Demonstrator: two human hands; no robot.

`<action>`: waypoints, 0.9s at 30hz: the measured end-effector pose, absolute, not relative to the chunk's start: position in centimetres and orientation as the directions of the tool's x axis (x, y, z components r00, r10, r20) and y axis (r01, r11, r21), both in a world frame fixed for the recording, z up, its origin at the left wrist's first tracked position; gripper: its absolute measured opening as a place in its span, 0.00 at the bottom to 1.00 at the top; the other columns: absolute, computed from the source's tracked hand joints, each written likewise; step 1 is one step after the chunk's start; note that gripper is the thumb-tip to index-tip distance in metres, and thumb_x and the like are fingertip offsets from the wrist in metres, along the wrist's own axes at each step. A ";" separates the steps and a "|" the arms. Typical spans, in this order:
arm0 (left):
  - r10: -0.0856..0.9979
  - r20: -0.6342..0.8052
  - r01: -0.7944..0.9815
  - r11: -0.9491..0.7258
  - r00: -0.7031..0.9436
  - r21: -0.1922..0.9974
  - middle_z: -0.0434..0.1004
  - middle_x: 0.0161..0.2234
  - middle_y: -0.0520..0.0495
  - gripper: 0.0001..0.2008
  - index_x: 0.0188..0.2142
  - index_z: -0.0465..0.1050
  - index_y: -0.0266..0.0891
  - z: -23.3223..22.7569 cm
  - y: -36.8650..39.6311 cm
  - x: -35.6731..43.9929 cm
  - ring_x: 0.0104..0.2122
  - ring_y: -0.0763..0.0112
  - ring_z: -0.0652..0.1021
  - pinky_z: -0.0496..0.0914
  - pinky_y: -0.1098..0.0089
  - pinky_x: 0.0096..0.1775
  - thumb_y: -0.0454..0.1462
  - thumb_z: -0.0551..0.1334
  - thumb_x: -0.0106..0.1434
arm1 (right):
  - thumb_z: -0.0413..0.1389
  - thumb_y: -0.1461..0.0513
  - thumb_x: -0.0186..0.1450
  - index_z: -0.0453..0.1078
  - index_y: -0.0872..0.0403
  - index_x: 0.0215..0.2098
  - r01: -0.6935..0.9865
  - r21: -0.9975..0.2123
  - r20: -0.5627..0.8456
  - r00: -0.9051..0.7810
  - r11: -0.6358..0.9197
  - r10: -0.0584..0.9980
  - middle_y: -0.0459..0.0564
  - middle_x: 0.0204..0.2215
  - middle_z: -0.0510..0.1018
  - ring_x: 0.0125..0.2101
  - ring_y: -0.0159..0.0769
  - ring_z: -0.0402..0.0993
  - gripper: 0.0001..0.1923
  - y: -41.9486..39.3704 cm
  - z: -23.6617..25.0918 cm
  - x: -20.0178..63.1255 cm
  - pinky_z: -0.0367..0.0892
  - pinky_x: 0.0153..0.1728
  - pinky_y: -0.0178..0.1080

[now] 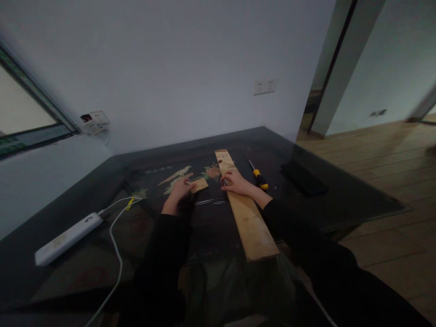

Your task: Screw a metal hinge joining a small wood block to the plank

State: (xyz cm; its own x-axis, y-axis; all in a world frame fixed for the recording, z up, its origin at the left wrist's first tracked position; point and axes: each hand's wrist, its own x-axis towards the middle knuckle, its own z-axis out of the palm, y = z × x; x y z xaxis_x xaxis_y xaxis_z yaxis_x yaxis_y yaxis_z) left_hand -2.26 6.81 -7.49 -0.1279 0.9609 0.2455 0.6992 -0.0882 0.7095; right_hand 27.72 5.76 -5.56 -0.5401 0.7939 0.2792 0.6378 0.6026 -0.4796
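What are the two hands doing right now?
Left hand: closed on the small wood block.
Right hand: resting on the long plank, fingers curled; whether it grips anything cannot be told.

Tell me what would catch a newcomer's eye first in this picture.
The long pale wooden plank lying on the dark glass-topped table, with the right hand resting on it. Left of it, the left hand touches a small wooden block. A white power strip lies at the table's left.
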 end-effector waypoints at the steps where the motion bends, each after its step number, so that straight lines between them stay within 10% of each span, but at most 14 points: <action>1: 0.963 0.245 0.717 -0.092 -0.112 0.691 0.80 0.33 0.43 0.12 0.36 0.78 0.41 -7.5 6.8 -2.3 0.34 0.59 0.79 0.72 0.64 0.40 0.38 0.72 0.50 | 0.65 0.57 0.61 0.76 0.55 0.46 0.642 -0.474 0.275 -0.542 0.602 0.794 0.56 0.49 0.73 0.54 0.46 0.67 0.16 5.8 -5.6 27.7 0.62 0.57 0.47; 15: 0.975 0.206 0.902 -0.012 -0.086 0.432 0.77 0.43 0.35 0.22 0.42 0.77 0.38 -7.9 6.5 -2.2 0.46 0.51 0.77 0.69 0.61 0.49 0.47 0.73 0.51 | 0.65 0.56 0.61 0.76 0.54 0.45 0.632 -0.461 0.291 -0.554 0.622 0.780 0.56 0.48 0.73 0.54 0.45 0.67 0.16 6.1 -5.9 27.7 0.62 0.57 0.46; 27: 0.989 0.113 0.874 0.032 -0.098 0.484 0.76 0.48 0.34 0.32 0.52 0.69 0.33 -6.7 5.7 -0.9 0.49 0.51 0.76 0.69 0.62 0.48 0.44 0.75 0.52 | 0.65 0.57 0.61 0.77 0.54 0.44 0.600 -0.450 0.345 -0.566 0.661 0.749 0.55 0.46 0.73 0.51 0.46 0.66 0.14 6.8 -6.7 27.7 0.63 0.55 0.48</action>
State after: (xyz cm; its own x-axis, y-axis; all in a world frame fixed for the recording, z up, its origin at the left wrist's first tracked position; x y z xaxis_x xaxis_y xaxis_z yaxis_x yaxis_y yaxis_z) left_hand -0.94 5.70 -6.70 -0.0984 0.9887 0.1132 0.8745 0.0316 0.4840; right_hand 27.65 6.81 -6.70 -0.5656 0.7490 0.3452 0.6004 0.6609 -0.4502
